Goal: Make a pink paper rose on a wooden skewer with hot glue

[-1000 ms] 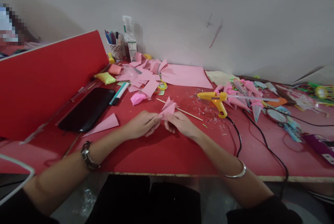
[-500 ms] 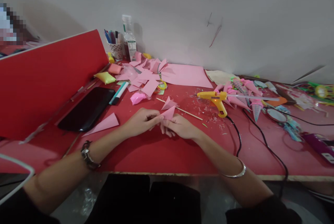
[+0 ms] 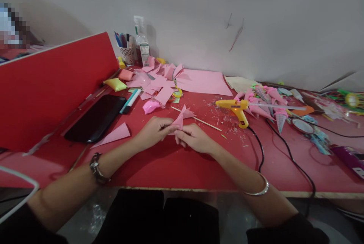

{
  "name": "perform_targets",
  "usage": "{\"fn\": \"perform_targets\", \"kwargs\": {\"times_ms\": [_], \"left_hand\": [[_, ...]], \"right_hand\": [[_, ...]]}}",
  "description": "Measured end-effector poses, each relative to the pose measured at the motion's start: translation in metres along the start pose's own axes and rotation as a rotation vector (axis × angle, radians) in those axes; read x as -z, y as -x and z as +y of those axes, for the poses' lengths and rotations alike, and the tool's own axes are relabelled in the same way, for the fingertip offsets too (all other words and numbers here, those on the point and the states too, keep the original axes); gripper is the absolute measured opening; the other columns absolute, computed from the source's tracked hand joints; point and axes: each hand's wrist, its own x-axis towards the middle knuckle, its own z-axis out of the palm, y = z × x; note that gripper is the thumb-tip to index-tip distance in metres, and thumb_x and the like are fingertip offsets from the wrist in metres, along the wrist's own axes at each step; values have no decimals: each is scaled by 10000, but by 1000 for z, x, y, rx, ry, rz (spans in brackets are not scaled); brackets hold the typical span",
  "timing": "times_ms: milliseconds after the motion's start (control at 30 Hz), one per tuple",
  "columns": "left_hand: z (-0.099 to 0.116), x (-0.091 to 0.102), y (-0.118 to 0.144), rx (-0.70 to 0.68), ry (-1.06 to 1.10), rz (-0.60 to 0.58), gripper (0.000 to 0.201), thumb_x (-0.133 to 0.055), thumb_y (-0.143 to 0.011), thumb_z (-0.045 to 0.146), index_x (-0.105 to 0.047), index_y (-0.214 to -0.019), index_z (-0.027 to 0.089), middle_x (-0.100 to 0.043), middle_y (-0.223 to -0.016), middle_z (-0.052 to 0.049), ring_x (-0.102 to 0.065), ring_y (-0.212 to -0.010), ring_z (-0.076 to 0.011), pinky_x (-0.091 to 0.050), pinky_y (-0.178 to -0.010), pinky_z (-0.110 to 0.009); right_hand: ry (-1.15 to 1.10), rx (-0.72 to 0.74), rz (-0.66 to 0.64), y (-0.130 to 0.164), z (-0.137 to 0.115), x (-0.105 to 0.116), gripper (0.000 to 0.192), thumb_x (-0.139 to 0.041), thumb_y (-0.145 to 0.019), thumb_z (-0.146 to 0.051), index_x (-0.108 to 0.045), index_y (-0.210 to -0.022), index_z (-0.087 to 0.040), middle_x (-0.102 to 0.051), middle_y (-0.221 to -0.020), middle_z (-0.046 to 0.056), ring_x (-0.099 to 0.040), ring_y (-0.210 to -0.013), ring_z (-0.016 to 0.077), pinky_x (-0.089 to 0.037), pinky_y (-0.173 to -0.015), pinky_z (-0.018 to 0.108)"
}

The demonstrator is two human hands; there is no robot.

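Between my fingertips is a small folded piece of pink paper, held over the red table. My left hand pinches it from the left with thumb and fingers. From the other side my right hand grips its lower edge, thumb on top. Part of the paper is hidden by the fingers. Just behind it lie a pointed pink paper scrap and a thin wooden stick. A pink paper cone rests to the left of my left hand.
A yellow glue gun lies to the right, its black cord running over the front edge. Several decorated cones are heaped beyond it. A black phone, markers and pink paper pieces lie left and back. A red panel stands left.
The folded pink paper has turned from slanting rightward to pointing more upright and shifted slightly left. My right hand's fingers have drawn in closer to its lower edge.
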Motion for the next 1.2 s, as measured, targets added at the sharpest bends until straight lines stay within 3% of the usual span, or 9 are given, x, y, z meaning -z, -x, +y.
{"fn": "perform_targets", "kwargs": {"times_ms": [200,367,633,900,1200], "left_hand": [[0,0,-1,-21,13,39,366,-399,-786,344,-506,-510,128,-383,-400,61,-334,-382,-42,-239,-388,-158],[0,-2,-1,-17,-4,57,365,-459,-743,347,-430,-448,133,-363,-408,60,-310,-412,-43,-236,-396,-157],[2,0,-2,-41,89,119,370,-393,-777,292,-400,-439,143,-340,-401,65,-290,-389,-38,-221,-371,-151],[4,3,0,59,112,-51,394,-356,-796,310,-436,-444,150,-372,-334,66,-348,-316,-36,-266,-368,-153],[3,2,2,139,111,-12,454,-325,-816,373,-442,-434,156,-366,-283,65,-355,-277,-41,-271,-352,-157]], "right_hand": [[29,13,-60,-1,2,2,371,-348,-839,-335,-496,-559,-142,-432,-419,-50,-410,-384,43,-331,-445,171],[129,82,-164,0,-1,1,327,-394,-825,-260,-508,-544,-139,-458,-437,-41,-449,-429,48,-358,-511,175],[34,14,-4,-1,-2,1,333,-360,-841,-321,-485,-587,-147,-428,-438,-60,-399,-400,40,-325,-459,173],[-32,34,171,-3,0,6,372,-361,-818,-392,-391,-518,-174,-393,-431,-59,-357,-407,43,-304,-441,184],[-79,30,146,-3,-3,6,428,-392,-760,-537,-408,-533,-174,-389,-438,-57,-356,-407,47,-291,-415,189]]}}
